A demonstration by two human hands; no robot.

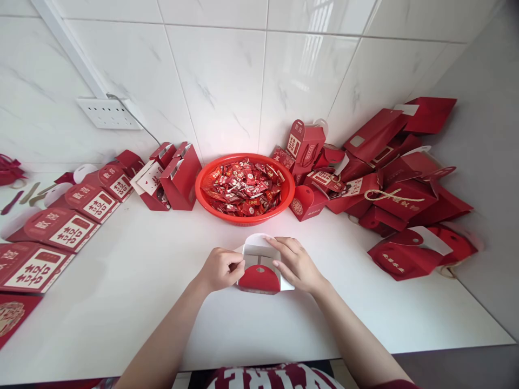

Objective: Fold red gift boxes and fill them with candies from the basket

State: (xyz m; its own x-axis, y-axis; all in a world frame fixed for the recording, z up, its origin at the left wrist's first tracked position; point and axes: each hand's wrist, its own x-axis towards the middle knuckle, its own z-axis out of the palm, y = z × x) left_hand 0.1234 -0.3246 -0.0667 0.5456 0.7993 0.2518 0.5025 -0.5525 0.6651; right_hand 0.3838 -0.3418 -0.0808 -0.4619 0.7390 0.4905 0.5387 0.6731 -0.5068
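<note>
A small red box [259, 279] with a white inside stands on the white table, its top open and its rounded flaps apart. My left hand [222, 269] pinches the box's left edge with curled fingers. On the right side, my right hand [298, 263] holds the box, fingers on the raised white back flap and thumb near the right wall. Behind the box sits a red plastic basket [244, 219] heaped with red-wrapped candies [247, 186].
A row of red boxes [73, 232] runs along the left. Two open red boxes [182, 183] stand left of the basket. Red boxes [401, 200] are piled at the right. A tiled wall [223, 81] with a socket panel [107, 113] rises behind the table [133, 302].
</note>
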